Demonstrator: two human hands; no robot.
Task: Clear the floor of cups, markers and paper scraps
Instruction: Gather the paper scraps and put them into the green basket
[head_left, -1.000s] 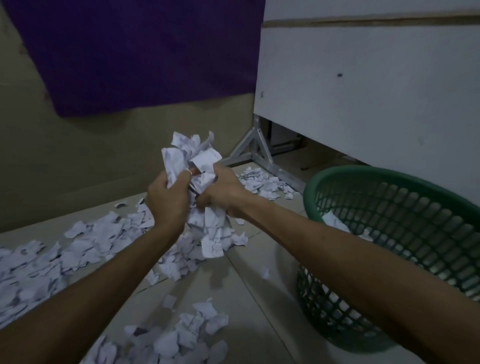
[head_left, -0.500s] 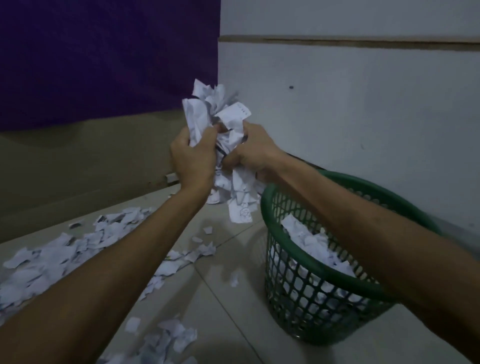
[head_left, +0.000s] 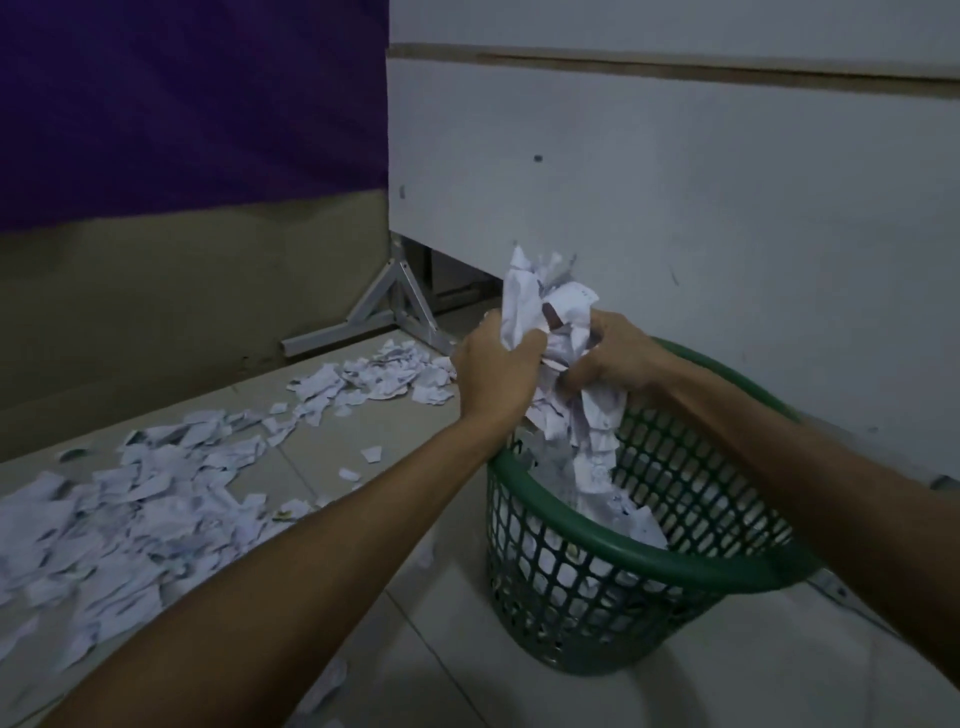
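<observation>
A crumpled bunch of white paper scraps (head_left: 540, 306) is held between both hands over the green mesh basket (head_left: 649, 561). My left hand (head_left: 493, 374) grips the bunch from the left and my right hand (head_left: 618, 358) grips it from the right. Loose ends of the bunch hang down inside the basket's rim. More white scraps (head_left: 639, 519) lie inside the basket. A wide spread of torn paper scraps (head_left: 130, 509) covers the tiled floor to the left.
A white panel of furniture (head_left: 675, 208) stands right behind the basket, with a grey metal bracket foot (head_left: 395, 306) at its lower left corner. A tan wall with a purple sheet (head_left: 182, 104) closes the back left.
Both hands carried the bunch of scraps up from the floor pile, then rightwards and down until it hangs over the basket. The view has turned right with them.
</observation>
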